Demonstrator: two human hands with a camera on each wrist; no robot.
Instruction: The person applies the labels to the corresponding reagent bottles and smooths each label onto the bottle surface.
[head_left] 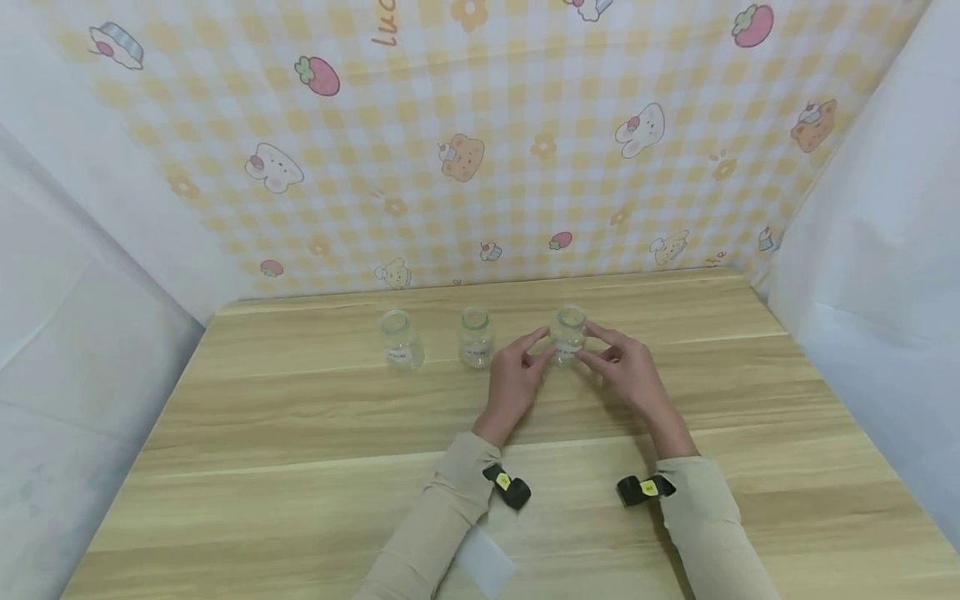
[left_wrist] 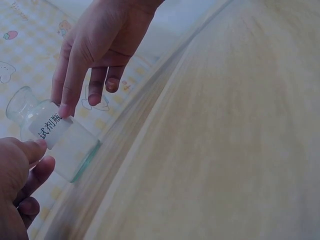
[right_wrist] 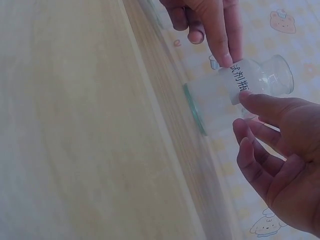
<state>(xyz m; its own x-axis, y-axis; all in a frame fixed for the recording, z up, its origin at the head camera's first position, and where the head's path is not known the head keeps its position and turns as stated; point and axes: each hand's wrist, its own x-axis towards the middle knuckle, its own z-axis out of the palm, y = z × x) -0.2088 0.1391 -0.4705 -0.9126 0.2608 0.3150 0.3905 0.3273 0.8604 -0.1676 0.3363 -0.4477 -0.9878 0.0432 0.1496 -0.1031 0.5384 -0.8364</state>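
A clear glass reagent bottle (head_left: 569, 333) with a wide lipped mouth stands upright toward the back of the table, the rightmost in a row of three. Its white label (left_wrist: 51, 129) carries black Chinese characters and faces the front. From the left, my left hand (head_left: 513, 379) holds the bottle with thumb and fingers, the thumb on the label's edge. My right hand (head_left: 633, 372) holds the other side the same way, its thumb (right_wrist: 260, 106) at the label's opposite edge. Both wrist views show the fingertips partly behind the glass.
Two similar labelled bottles stand to the left, one middle bottle (head_left: 476, 340) near my left hand and one far-left bottle (head_left: 401, 343). A white sheet (head_left: 487, 562) lies partly under my left forearm on the wooden table (head_left: 300, 433). A patterned cloth (head_left: 525, 192) hangs behind.
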